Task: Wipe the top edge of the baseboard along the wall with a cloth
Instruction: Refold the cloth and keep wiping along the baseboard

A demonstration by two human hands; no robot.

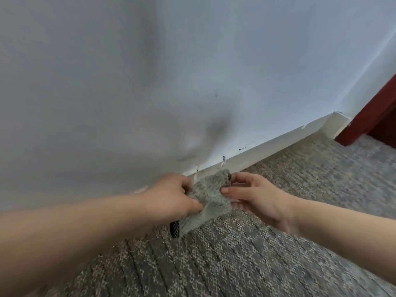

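A fuzzy grey cloth (209, 198) with a black-and-white patterned edge hangs between both hands, just in front of the baseboard. My left hand (171, 198) grips its left side with curled fingers. My right hand (252, 196) pinches its right edge between thumb and fingers. The cream baseboard (267, 148) runs along the foot of the pale wall (192, 71), rising to the right; its paint is chipped in spots near the cloth. The stretch behind my left hand is hidden.
Grey speckled carpet (278, 243) covers the floor below and to the right. The baseboard ends at a corner piece (336, 125), next to a dark red door frame (368, 118) at the far right.
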